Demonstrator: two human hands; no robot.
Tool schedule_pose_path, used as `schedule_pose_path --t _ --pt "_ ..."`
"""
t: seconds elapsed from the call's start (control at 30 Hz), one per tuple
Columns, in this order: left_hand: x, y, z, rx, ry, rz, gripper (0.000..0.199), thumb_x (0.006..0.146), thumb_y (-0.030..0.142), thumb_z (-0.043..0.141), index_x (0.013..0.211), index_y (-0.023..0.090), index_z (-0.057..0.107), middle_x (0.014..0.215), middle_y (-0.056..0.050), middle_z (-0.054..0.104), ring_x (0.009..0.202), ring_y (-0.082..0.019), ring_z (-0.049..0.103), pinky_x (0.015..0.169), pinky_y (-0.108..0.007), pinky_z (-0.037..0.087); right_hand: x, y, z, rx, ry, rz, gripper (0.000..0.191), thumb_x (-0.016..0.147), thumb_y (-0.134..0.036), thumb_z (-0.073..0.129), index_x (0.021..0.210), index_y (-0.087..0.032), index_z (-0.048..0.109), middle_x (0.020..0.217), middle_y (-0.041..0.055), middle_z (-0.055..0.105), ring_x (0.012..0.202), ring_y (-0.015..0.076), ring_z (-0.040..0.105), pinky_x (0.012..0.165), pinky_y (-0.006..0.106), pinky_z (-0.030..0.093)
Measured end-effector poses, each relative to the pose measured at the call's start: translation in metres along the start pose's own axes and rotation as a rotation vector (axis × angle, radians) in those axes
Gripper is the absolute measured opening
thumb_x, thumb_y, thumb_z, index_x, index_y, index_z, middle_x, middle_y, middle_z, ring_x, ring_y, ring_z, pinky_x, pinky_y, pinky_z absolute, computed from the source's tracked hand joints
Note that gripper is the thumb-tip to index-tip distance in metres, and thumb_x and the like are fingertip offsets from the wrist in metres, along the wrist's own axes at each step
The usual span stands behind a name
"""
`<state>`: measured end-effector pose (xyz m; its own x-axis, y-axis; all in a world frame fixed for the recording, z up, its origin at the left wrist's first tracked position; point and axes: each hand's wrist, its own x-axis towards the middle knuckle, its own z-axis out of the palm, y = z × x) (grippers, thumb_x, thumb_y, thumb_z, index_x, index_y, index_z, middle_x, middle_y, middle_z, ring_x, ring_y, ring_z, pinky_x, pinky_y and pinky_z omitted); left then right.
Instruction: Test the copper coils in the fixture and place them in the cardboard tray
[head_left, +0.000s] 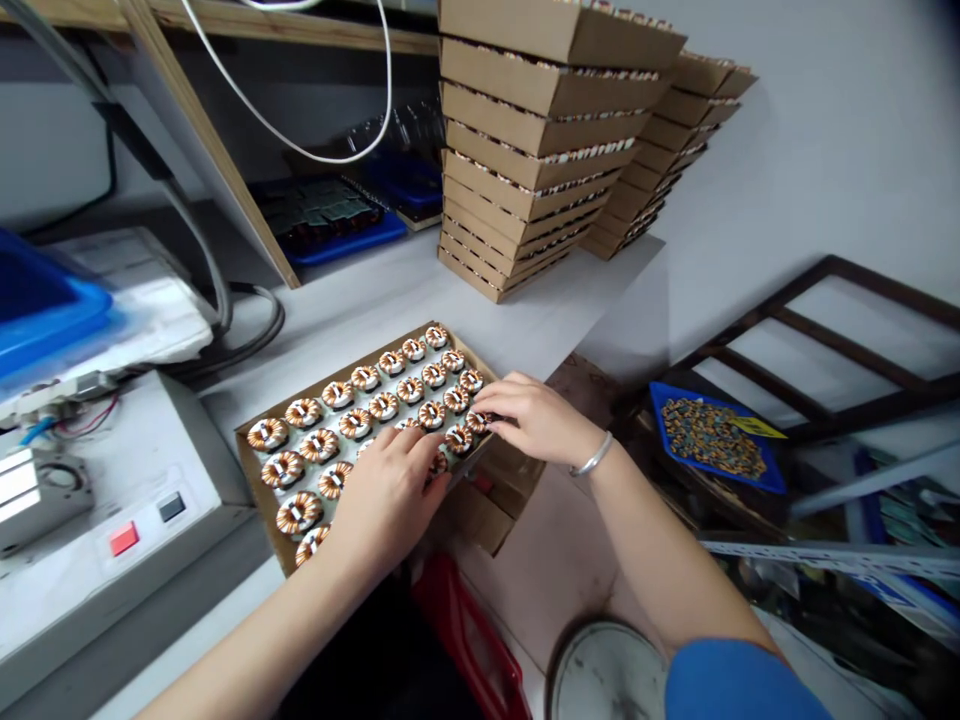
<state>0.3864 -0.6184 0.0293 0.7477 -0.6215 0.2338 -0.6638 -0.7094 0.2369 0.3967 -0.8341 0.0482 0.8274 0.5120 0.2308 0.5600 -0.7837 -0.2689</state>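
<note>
A shallow cardboard tray on the grey table holds rows of copper-wound ring coils. My left hand lies over the tray's near middle, its fingers bent down among the coils; the fingertips and anything under them are hidden. At the tray's right corner my right hand has its fingers closed on a coil. A silvery bangle circles the right wrist.
Tall stacks of cardboard trays stand behind. At left is a machine with a red button. Below the table's edge are an open carton, a red stool and a blue tray of small parts.
</note>
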Motion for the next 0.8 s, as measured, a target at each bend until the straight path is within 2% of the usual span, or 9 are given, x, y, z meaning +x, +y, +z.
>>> schedule_pose_path --t 0.13,0.27,0.37,0.47,0.63,0.8 --pt "0.0 0.0 -0.001 0.024 0.025 0.019 0.024 0.08 0.024 0.048 0.1 0.015 0.059 0.088 -0.009 0.062 0.081 -0.024 0.052 0.074 -0.04 0.047 0.005 0.004 0.004 0.019 -0.041 -0.021 0.025 0.079 -0.014 0.056 0.102 -0.02 0.061 0.103 0.0013 0.063 0.094 0.0174 0.048 0.085 0.032 0.04" --pt "0.011 0.003 -0.002 0.046 0.058 0.057 0.026 0.078 0.025 0.051 0.101 0.016 0.058 0.099 -0.009 0.061 0.085 -0.025 0.051 0.076 -0.041 0.046 0.006 0.006 0.003 0.023 -0.065 -0.043 0.023 0.078 -0.014 0.058 0.1 -0.02 0.062 0.1 0.0025 0.063 0.093 0.0178 0.048 0.083 0.033 0.04" --pt "0.025 0.005 0.001 0.009 0.035 0.112 0.027 0.077 0.02 0.051 0.104 0.017 0.057 0.104 -0.007 0.062 0.086 -0.023 0.051 0.079 -0.04 0.045 0.005 0.006 0.002 0.026 -0.058 -0.044 0.024 0.079 -0.013 0.057 0.101 -0.02 0.062 0.1 0.0031 0.063 0.093 0.0181 0.047 0.084 0.033 0.04" --pt "0.031 0.004 0.005 -0.054 0.001 0.113 0.029 0.076 0.016 0.051 0.104 0.017 0.057 0.099 -0.005 0.065 0.084 -0.022 0.051 0.079 -0.038 0.045 0.005 0.007 0.003 0.026 -0.049 -0.041 0.025 0.079 -0.014 0.057 0.102 -0.019 0.061 0.101 0.0034 0.063 0.093 0.0179 0.047 0.083 0.033 0.04" --pt "0.028 0.006 0.006 -0.072 0.018 0.078 0.02 0.075 0.015 0.052 0.092 0.016 0.062 0.09 -0.007 0.064 0.082 -0.022 0.052 0.075 -0.037 0.046 0.005 0.007 0.004 0.037 -0.037 -0.041 0.024 0.079 -0.016 0.058 0.103 -0.017 0.061 0.099 0.0041 0.063 0.091 0.0178 0.046 0.082 0.032 0.04" --pt "0.027 0.008 0.007 -0.096 0.012 0.062 0.02 0.075 0.013 0.05 0.089 0.016 0.065 0.09 -0.007 0.064 0.082 -0.022 0.052 0.076 -0.037 0.047 0.004 0.007 0.003 0.065 -0.028 -0.052 0.021 0.08 -0.016 0.056 0.101 -0.018 0.062 0.098 0.0038 0.063 0.091 0.0176 0.047 0.082 0.033 0.04"
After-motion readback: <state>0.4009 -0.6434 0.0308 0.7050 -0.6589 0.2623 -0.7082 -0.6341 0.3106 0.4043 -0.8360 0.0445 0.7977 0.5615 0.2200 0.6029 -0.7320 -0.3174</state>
